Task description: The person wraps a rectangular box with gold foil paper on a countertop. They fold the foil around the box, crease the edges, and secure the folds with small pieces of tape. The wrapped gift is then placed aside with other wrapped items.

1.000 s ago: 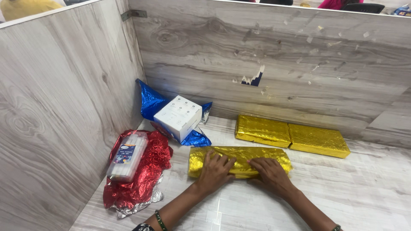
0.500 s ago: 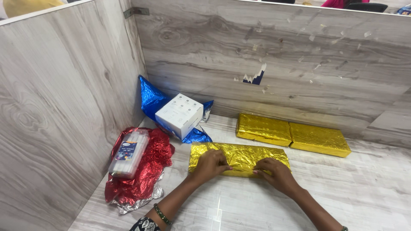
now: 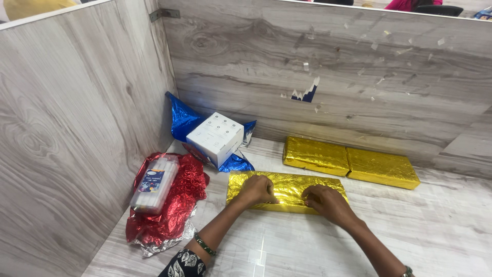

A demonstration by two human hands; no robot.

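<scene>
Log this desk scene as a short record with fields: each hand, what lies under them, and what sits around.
left hand: fingers curled, pressing on the gold-wrapped package
right hand: pressing the same package, toward its right end
surface: pale wood-grain desk with partition walls
behind: two gold-wrapped blocks end to end
far left corner: white box on blue foil sheet
left: clear packet on red foil sheet
</scene>
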